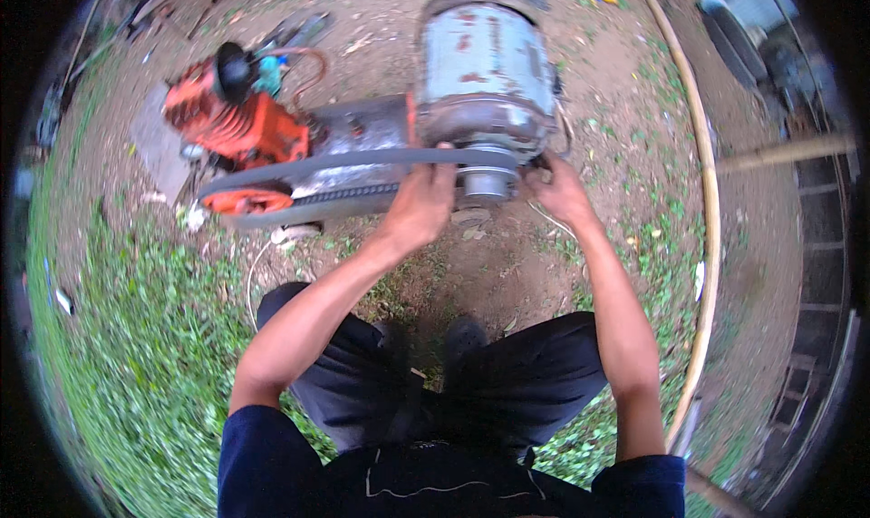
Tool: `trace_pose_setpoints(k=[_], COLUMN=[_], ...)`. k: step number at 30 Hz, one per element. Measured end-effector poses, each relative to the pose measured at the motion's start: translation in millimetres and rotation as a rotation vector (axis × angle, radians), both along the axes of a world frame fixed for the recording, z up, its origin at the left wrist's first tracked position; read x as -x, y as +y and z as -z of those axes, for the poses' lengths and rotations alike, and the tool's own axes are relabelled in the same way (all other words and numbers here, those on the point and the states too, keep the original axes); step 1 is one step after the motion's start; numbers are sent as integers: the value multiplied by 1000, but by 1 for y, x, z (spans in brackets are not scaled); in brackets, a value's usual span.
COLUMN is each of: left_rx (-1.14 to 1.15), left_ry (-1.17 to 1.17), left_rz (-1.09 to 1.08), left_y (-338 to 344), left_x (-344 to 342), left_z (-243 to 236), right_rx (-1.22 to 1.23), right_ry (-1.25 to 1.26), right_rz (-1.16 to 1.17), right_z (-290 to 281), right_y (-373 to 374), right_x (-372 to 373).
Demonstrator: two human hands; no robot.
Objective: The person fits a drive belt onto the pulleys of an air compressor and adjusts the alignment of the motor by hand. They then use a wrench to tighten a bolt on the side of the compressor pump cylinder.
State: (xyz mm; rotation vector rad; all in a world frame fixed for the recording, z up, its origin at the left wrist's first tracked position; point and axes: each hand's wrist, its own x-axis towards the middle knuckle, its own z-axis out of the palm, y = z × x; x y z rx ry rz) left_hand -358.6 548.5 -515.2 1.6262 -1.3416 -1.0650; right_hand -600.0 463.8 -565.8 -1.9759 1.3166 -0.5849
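Observation:
A grey and rusty electric motor [476, 60] with a silver pulley [487, 181] sits at the right end of a metal bed [353, 124]. An orange compressor [227, 119] stands at the left end, with an orange wheel [246, 201] below it. A black belt [335, 163] runs between wheel and pulley. My left hand [421, 205] grips the belt just left of the pulley, its fingertips partly behind it. My right hand [557, 192] is at the right side of the pulley, fingers bent and partly hidden; what they hold is unclear.
Long bamboo poles [698, 137] lie on the right over dirt and grass, near tires [729, 38] and metal framing [807, 282]. A flat board [159, 146] lies behind the compressor. A thin cable [258, 273] runs along the ground. My bent knees are below the machine.

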Motion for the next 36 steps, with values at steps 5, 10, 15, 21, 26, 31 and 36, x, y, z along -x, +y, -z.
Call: trace_pose_setpoints(k=[5,10,15,21,26,31,36], left_rx=[185,92,162,377,255,193,96], left_ry=[-186,-383,-316,27,394,188,176], left_rz=[63,-111,-286,-390,-324,-109,13], left_y=[14,-6,-46,-82,-130,-171,-189], left_x=[-43,-94,-106,-86,-81,-90,-87], left_z=[3,6,25,37,37,54,72], right_rx=[16,95,194,400,342,222,293], right_ry=[-62,-167,-368,-351,-362,-410,-518], right_rz=[140,318,413,455,490,446,292], right_z=[-17,-43,-53,-70,-72,-55,-52], right_y=[-3,2,4,2,-11,-24,-26], right_x=[1,-6,-18,-38,-50,-46,-43])
